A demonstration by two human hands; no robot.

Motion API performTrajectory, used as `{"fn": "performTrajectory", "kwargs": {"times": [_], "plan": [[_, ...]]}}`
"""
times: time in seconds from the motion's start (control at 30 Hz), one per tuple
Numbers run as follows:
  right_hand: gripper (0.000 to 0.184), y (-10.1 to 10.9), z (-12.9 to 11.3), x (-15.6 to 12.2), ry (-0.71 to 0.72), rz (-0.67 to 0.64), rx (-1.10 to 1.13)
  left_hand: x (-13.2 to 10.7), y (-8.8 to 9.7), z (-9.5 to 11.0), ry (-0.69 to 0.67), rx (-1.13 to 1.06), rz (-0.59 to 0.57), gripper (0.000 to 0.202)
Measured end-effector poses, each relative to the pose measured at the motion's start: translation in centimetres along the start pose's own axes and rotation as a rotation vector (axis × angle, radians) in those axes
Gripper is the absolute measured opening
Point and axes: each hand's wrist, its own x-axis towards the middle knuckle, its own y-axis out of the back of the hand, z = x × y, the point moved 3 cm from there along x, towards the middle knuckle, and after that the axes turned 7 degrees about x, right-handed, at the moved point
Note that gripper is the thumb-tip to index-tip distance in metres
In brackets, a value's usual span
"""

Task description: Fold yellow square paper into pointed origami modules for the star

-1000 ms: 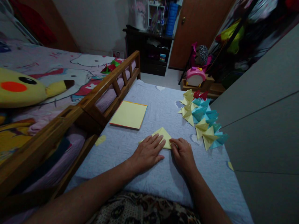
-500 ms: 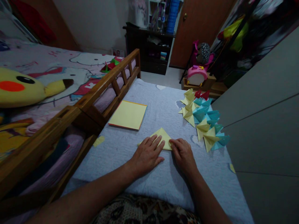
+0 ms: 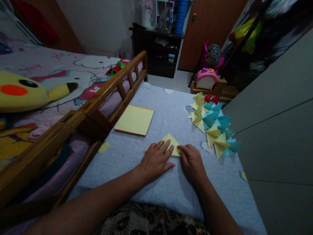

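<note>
A yellow paper folded into a triangle (image 3: 171, 142) lies on the light blue quilt (image 3: 168, 182) in front of me. My left hand (image 3: 156, 160) lies flat on the paper's left part, fingers stretched out and open. My right hand (image 3: 192, 160) rests at the paper's right corner, with its fingers curled and the fingertips pressing down on the edge. A stack of square yellow sheets (image 3: 134, 120) lies farther back to the left.
A row of folded yellow, teal and red paper pieces (image 3: 214, 125) lines the right side of the quilt beside a grey wall (image 3: 276, 124). A wooden bed rail (image 3: 97, 104) runs along the left, with a yellow plush toy (image 3: 26, 93) behind it.
Both hands have stayed on the folded paper. Only the view has shifted slightly.
</note>
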Motion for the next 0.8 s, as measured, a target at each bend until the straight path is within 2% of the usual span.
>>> {"fn": "performTrajectory", "kwargs": {"times": [0.13, 0.3, 0.53, 0.67, 0.8], "plan": [[0.026, 0.1, 0.0, 0.0, -0.005, 0.000, 0.014, 0.5, -0.1, 0.0, 0.034, -0.020, -0.010, 0.062], [0.025, 0.2, -0.3, 0.0, -0.004, -0.006, 0.061, 0.4, -0.2, 0.0, 0.069, -0.061, 0.075, 0.060], [0.024, 0.3, -0.7, 0.2, -0.021, 0.025, 0.057, 1.7, 1.1, -1.2, 0.153, -0.141, 0.089, 0.018], [0.024, 0.3, -0.7, 0.1, -0.021, 0.023, 0.040, 2.8, 1.5, -1.9, 0.183, -0.133, 0.083, 0.009], [0.025, 0.3, -0.6, 0.1, -0.017, 0.019, 0.032, 3.1, 1.2, -2.0, 0.152, -0.098, 0.106, 0.009]]}}
